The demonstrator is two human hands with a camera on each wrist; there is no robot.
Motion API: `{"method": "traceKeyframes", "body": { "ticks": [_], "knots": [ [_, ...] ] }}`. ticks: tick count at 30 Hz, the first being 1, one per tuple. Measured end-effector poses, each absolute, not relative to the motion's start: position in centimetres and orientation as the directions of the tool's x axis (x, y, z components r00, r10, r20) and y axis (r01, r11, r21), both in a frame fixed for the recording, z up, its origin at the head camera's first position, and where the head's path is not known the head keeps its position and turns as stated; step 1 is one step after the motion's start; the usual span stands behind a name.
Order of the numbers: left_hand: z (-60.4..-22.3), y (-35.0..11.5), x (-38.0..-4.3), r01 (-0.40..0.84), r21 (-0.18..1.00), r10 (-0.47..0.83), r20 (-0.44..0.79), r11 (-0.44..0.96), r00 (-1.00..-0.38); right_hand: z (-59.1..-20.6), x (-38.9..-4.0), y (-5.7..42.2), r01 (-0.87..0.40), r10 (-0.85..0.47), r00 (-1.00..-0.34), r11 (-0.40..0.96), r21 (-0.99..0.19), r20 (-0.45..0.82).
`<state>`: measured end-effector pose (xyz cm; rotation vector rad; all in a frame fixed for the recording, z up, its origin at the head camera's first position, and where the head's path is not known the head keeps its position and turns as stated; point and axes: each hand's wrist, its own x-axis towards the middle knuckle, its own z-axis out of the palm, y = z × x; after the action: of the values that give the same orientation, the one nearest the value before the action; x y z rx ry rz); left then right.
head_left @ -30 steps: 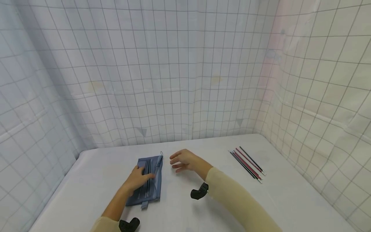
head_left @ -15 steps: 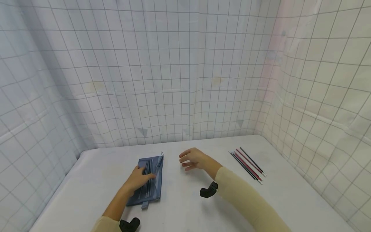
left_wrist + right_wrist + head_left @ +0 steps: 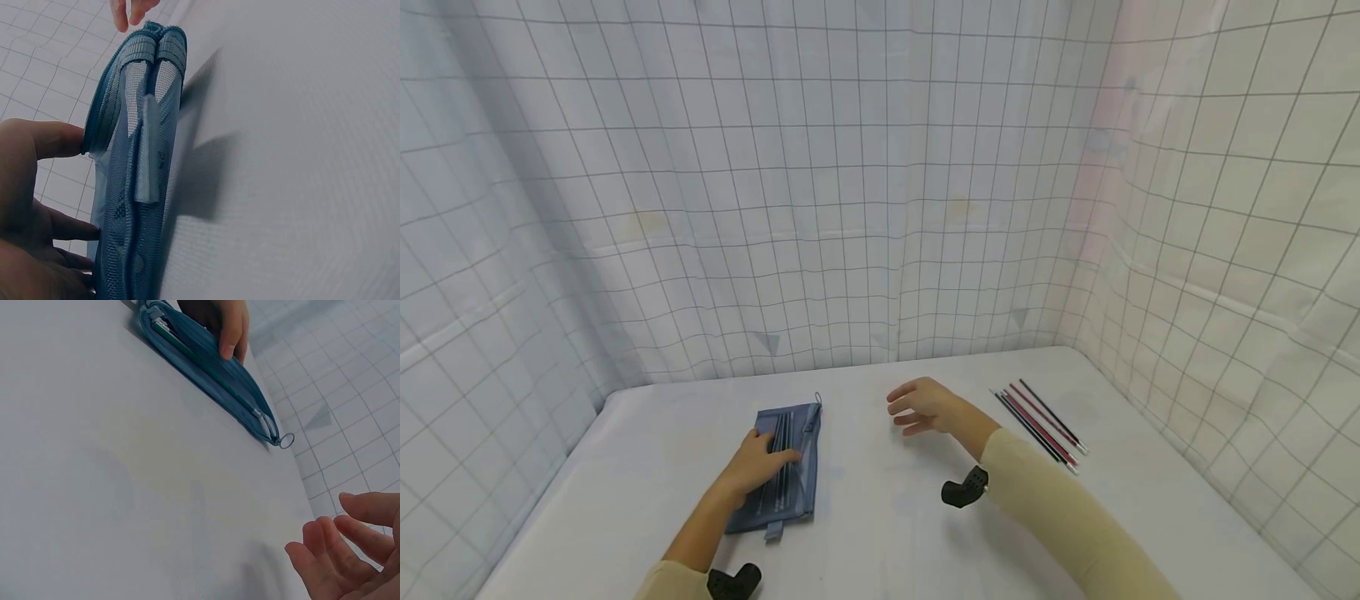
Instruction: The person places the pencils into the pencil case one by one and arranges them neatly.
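1. The head view is showing the blue zippered mesh pencil pouch [image 3: 806, 487] lying on the table, dark pencils showing through it; the left hand [image 3: 758, 463] is gripping it, fingers and thumb spread apart.
2. The right wrist view is revealing the pouch's gaping mouth, a green pencil [image 3: 209, 369] lying inside, a ring [image 3: 287, 440] hanging at one end and the left thumb curling over the lip.
3. The left wrist view is showing the pouch end-on, its fabric tab [image 3: 148, 150] sticking out.
4. Right of the pouch, the right hand [image 3: 925, 406] is hovering, fingers loosely bent and slightly apart.
5. Only the head view is showing black and red pencils [image 3: 1041, 423] lying well right of the pouch.
6. A white table [image 3: 865, 542] is supporting the pouch; grid-patterned curtains [image 3: 842, 167] are hanging behind and on both sides.
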<state>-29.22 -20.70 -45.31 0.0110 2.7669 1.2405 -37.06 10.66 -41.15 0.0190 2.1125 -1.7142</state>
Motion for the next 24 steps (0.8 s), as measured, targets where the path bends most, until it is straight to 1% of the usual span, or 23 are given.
{"method": "traceKeyframes", "body": {
  "ticks": [17, 24],
  "knots": [
    [-45.1, -20.8, -28.7, -0.023, 0.762, 0.071, -0.09, 0.647, -0.993, -40.8, -36.9, 14.4, 0.267, -0.199, -0.929, 0.219, -0.938, -0.311],
    [-45.1, -20.7, -28.6, -0.019, 0.764, 0.066, -0.08, 0.645, -0.995, -40.5, -36.8, 16.0, 0.262, -0.161, -0.94, 0.227, -0.938, -0.301]
  ]
}}
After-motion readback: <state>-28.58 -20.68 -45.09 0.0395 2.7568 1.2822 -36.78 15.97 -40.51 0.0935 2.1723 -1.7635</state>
